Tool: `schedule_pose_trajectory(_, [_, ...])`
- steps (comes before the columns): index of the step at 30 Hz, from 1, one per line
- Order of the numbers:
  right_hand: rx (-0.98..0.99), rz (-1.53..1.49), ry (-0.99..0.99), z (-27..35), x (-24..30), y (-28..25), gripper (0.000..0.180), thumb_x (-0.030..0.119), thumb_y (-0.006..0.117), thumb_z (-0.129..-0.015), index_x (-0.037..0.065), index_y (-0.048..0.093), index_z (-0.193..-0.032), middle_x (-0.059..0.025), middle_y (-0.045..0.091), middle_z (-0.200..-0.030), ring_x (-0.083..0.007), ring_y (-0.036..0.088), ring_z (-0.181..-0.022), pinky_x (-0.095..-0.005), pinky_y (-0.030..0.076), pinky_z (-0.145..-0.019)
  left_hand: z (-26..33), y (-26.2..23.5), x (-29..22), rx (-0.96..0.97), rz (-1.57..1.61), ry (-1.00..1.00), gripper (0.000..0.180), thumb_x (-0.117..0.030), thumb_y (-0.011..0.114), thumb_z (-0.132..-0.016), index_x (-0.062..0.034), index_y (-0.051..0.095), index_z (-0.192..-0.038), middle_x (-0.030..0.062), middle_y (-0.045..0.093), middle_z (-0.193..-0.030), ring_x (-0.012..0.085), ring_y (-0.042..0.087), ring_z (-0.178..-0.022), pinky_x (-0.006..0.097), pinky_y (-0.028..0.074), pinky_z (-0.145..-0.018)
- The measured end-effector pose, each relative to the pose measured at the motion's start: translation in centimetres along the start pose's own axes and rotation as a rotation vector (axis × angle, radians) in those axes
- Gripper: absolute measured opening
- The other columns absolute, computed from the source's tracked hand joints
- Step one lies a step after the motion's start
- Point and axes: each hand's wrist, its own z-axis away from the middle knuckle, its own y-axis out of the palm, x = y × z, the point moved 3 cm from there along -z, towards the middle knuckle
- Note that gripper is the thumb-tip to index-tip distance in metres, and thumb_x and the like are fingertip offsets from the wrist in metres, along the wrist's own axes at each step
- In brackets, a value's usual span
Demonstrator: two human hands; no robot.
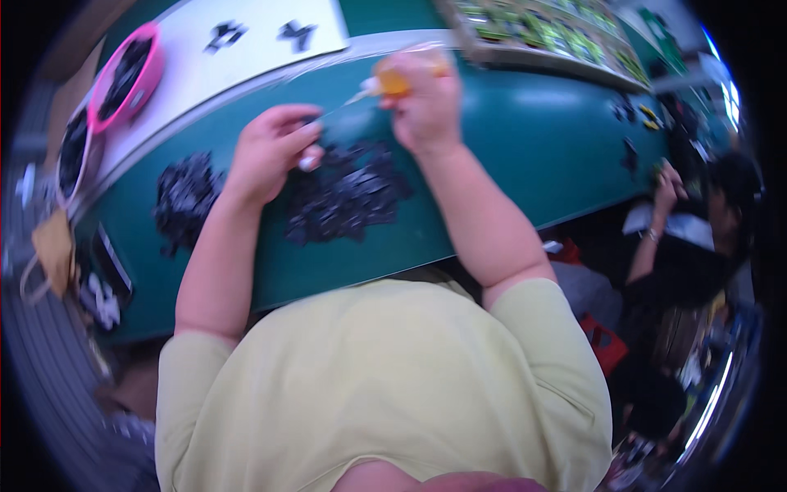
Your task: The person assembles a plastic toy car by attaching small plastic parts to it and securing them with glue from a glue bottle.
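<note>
My right hand grips a squeeze bottle of orange liquid. Its thin pale nozzle slants down and left toward the fingertips of my left hand. The fingers of that left hand are curled in a pinch; any small piece between them is hidden and blurred. Something white shows at one of its fingertips. Beneath and between my hands lies a loose spread of small flat black pieces on the green table. A denser black heap sits left of my left forearm.
On a white board at the far left lie two small groups of black pieces. A pink basket of black pieces stands beside it, a second container next to it. A tray of green items is far right. Another person sits at right.
</note>
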Motion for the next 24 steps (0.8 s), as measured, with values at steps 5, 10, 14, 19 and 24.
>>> schedule_pose_trajectory(5, [0.095, 0.069, -0.077, 0.8, 1.0, -0.1, 0.014, 0.011, 0.063, -0.083, 0.001, 0.058, -0.091, -0.0087, 0.063, -0.08, -0.0139, 0.061, -0.062, -0.024, 0.047, -0.046, 0.0, 0.7, -0.1, -0.013, -0.005, 0.006, 0.033, -0.005, 0.061, -0.087, 0.0068, 0.051, -0.117, 0.0066, 0.059, -0.083, 0.0139, 0.064, -0.073, 0.023, 0.054, -0.063])
schedule_pose_trajectory(10, [0.165, 0.2, -0.124, 1.6, 0.5, 1.5, 0.016, 0.009, 0.065, -0.082, 0.0, 0.058, -0.093, -0.0098, 0.062, -0.083, -0.0145, 0.061, -0.064, -0.0236, 0.048, -0.047, 0.2, 0.3, 0.0, 0.033, -0.086, 0.037, 0.029, -0.002, 0.063, -0.084, 0.008, 0.053, -0.108, 0.0087, 0.064, -0.077, 0.0156, 0.067, -0.067, 0.022, 0.055, -0.06])
schedule_pose_trajectory(14, [0.184, 0.284, -0.175, 1.9, 0.2, 1.9, 0.018, 0.01, 0.067, -0.083, 0.0, 0.057, -0.094, -0.0089, 0.063, -0.085, -0.0141, 0.062, -0.067, -0.0238, 0.051, -0.05, 0.2, 0.4, -0.1, 0.044, -0.106, 0.033, 0.027, -0.004, 0.064, -0.083, 0.0067, 0.054, -0.106, 0.0099, 0.065, -0.078, 0.0152, 0.067, -0.067, 0.021, 0.053, -0.057])
schedule_pose_trajectory(19, [0.213, 0.339, -0.197, 1.9, -0.1, 2.0, 0.018, 0.011, 0.067, -0.084, 0.0, 0.057, -0.095, -0.0084, 0.063, -0.085, -0.0138, 0.062, -0.069, -0.0241, 0.053, -0.051, 0.2, 0.5, -0.2, 0.039, -0.099, 0.029, 0.027, -0.004, 0.065, -0.083, 0.0063, 0.054, -0.106, 0.0101, 0.065, -0.078, 0.015, 0.067, -0.066, 0.021, 0.053, -0.056])
schedule_pose_trajectory(24, [0.21, 0.356, -0.206, 1.9, 0.0, 2.1, 0.018, 0.011, 0.066, -0.085, 0.0, 0.057, -0.095, -0.0085, 0.063, -0.085, -0.0136, 0.063, -0.069, -0.0238, 0.053, -0.052, 0.3, 0.6, -0.2, 0.034, -0.105, 0.028, 0.027, -0.005, 0.065, -0.083, 0.0063, 0.055, -0.106, 0.0103, 0.065, -0.078, 0.015, 0.067, -0.066, 0.021, 0.053, -0.057])
